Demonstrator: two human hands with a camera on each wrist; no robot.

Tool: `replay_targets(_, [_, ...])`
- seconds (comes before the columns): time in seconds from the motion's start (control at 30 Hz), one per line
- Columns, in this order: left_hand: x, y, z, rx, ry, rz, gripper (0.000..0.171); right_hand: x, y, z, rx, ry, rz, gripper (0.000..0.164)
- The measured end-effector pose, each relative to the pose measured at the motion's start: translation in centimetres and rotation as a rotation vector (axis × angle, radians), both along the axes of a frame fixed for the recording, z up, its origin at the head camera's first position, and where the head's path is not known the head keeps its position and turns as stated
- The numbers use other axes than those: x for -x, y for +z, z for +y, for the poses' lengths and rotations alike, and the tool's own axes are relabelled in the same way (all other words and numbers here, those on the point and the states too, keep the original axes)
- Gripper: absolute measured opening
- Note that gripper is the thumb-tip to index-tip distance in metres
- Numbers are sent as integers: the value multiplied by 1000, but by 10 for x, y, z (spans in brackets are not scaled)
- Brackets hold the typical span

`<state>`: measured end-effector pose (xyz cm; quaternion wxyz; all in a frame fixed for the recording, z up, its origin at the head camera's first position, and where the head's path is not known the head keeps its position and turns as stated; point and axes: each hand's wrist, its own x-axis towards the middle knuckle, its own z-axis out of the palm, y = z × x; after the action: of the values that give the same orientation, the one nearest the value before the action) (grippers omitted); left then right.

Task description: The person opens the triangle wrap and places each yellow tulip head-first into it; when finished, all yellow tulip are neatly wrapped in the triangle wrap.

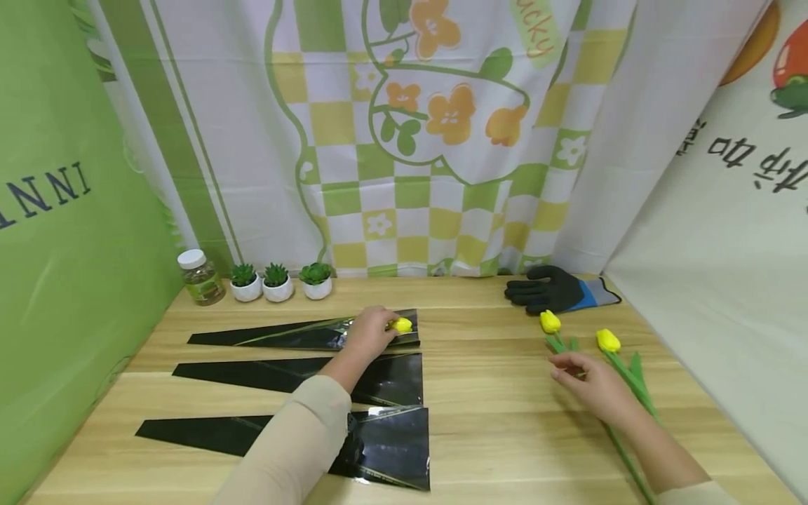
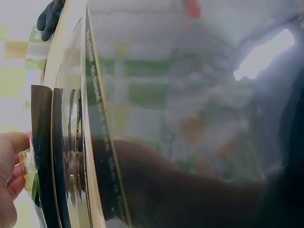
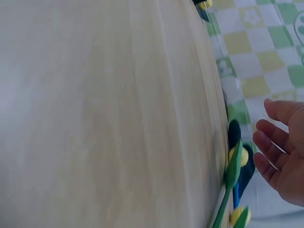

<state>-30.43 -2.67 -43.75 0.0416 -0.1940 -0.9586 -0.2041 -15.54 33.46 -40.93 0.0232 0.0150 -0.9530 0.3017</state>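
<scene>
My left hand (image 1: 367, 330) pinches the head of a yellow tulip (image 1: 403, 325) at the wide right end of the farthest black flower sleeve (image 1: 271, 334). That tulip's green stem runs left along the sleeve. Seen from the left wrist, thumb and fingers (image 2: 18, 141) are at the yellow petals (image 2: 28, 173), partly behind the sleeve's edge. My right hand (image 1: 590, 384) hovers by two more yellow tulips, its fingers loosely bent and holding nothing. One tulip head (image 1: 550, 322) lies beyond its fingertips, the other tulip head (image 1: 609, 341) to the right.
Nearer me lie a middle black sleeve (image 1: 391, 379) and a front black sleeve (image 1: 398, 449). At the back left stand a white-lidded jar (image 1: 202, 279) and three potted succulents (image 1: 278, 284). A black and blue work glove (image 1: 555, 291) lies at the back right.
</scene>
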Motion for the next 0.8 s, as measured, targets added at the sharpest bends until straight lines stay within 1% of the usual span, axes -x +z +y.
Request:
replay_targets(0.27, [8,-1,-2,21,39,10,31,-11,-8,27,-40,-53,-35,38])
replay_targets(0.37, [11,-3,-5,26,54,35,29,-14,-9,34,-73,-65,-58,39])
replay_targets(0.43, [13,-4,-7,30,62,64,28,-15,-9,38,-92,-78,-72,40])
replay_targets(0.6, [16,-7,-9,14,72,108,27,-15,-10,45,-104,-106,-131,45])
replay_targets(0.73, [16,-7,-9,2,86,93,28,-16,-9,47,-107,-111,-196,53])
replay_targets(0.8, [16,-7,-9,-1,98,72,29,-16,-9,47,-120,-105,-218,56])
